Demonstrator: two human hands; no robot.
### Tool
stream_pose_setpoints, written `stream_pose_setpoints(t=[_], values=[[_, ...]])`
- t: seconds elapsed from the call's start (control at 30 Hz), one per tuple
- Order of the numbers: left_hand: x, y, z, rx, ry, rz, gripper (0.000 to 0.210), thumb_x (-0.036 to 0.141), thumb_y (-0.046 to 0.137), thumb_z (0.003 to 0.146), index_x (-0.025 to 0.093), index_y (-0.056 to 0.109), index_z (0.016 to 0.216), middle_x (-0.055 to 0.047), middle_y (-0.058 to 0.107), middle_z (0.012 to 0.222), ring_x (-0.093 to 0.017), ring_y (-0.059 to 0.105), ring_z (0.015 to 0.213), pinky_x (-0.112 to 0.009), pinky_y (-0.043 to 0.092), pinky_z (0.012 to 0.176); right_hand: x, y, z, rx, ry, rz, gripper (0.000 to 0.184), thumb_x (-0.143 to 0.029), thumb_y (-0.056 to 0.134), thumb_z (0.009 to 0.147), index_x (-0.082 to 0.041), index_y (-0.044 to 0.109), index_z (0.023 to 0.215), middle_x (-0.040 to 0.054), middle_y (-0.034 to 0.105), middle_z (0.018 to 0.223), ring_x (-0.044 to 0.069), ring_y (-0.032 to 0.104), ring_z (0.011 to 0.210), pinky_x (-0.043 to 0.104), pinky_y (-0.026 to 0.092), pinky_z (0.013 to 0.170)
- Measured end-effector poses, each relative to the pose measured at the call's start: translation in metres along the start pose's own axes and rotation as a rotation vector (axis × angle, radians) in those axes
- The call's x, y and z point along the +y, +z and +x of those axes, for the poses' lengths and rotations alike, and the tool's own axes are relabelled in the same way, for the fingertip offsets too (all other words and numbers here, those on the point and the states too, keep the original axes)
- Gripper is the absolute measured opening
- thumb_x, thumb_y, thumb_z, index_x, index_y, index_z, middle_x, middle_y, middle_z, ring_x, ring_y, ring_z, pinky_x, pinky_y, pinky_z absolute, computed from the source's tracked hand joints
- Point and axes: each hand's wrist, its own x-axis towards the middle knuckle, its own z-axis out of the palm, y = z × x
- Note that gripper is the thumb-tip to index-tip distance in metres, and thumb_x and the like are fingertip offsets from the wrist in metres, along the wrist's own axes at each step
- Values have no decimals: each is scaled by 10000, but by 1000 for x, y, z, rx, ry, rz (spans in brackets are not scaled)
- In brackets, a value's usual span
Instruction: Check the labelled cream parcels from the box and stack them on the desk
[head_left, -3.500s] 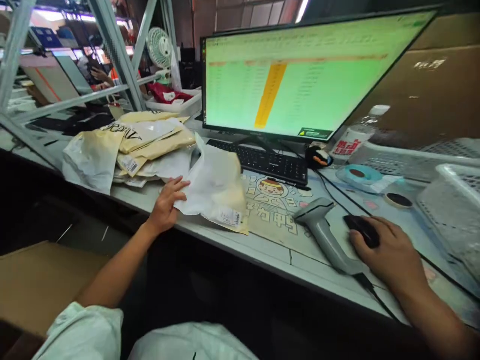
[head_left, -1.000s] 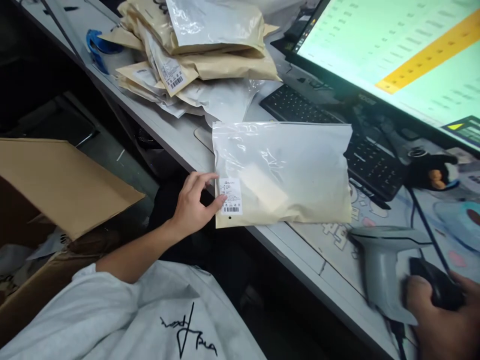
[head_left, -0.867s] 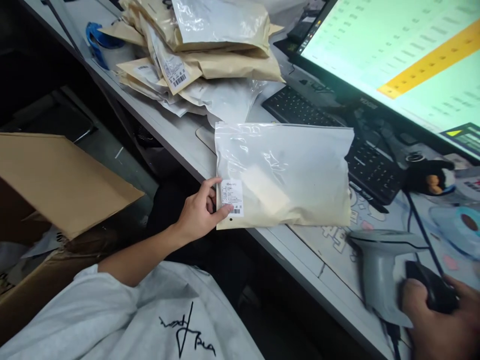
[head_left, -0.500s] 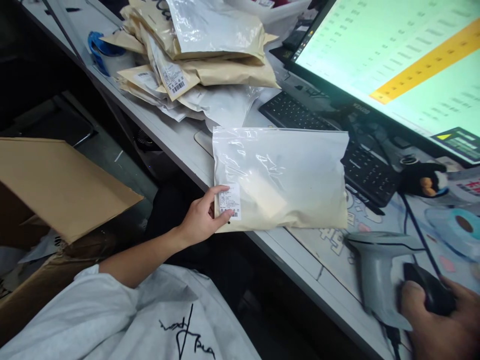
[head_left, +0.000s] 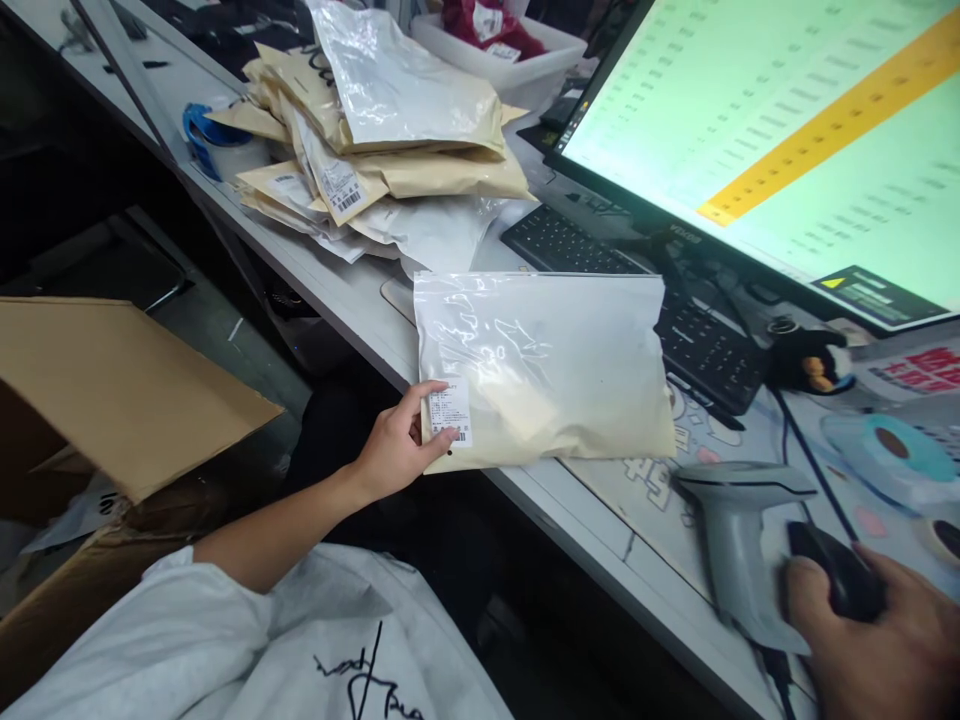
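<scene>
My left hand (head_left: 405, 440) pinches the lower left corner of a plastic zip bag (head_left: 555, 370), thumb and fingers beside its white barcode label (head_left: 450, 412). The bag is frosted clear in front with a cream tint below, and something pale lies inside. It lies flat across the desk edge, partly over the keyboard (head_left: 712, 345). At the lower right, my right hand (head_left: 862, 630) is wrapped around a black computer mouse (head_left: 836, 570). A grey handheld barcode scanner (head_left: 739, 540) lies just left of the mouse.
A pile of similar packed bags (head_left: 420, 100) sits on the far left desk, near a blue tape roll (head_left: 217, 140). A white bin (head_left: 517, 60) stands behind. The monitor (head_left: 787, 150) fills the upper right. An open cardboard box (head_left: 127, 390) stands at left, below the desk.
The view has shifted slightly, so the desk things appear moved a little left. Both hands keep their holds on the bag and the mouse.
</scene>
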Motion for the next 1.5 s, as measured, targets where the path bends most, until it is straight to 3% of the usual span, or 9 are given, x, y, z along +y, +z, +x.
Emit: stream_pose_setpoints(t=[0.57,0.87,1.33,1.5], values=[[3,1,-5,2,-24,-11,564,392,770,912,254,547,1411,-47,764,1067,-216,761,934,-287,619,744,-2,1,2,39,32,48,727,-645,506,872,-187,650,1418,172,651,1337,430,573,1312,555,476,1145],[2,0,-7,3,-26,-16,562,379,766,921,232,541,1415,-36,763,1059,-189,754,922,-244,599,738,-7,-3,2,-4,15,33,807,-643,458,915,-27,627,1408,244,619,1360,440,548,1331,552,444,1161],[4,1,-7,-2,-45,-49,560,382,769,903,227,547,1393,-31,763,1002,-177,746,866,-229,593,731,10,7,3,13,-15,22,724,-653,427,976,-114,617,1421,228,619,1340,426,539,1339,561,448,1153],[4,3,-12,43,-143,-70,588,446,753,891,184,542,1374,-67,779,1008,-214,775,881,-258,640,742,14,9,5,17,22,61,652,-652,395,954,-168,642,1312,192,623,1330,395,600,1259,551,502,1090]])
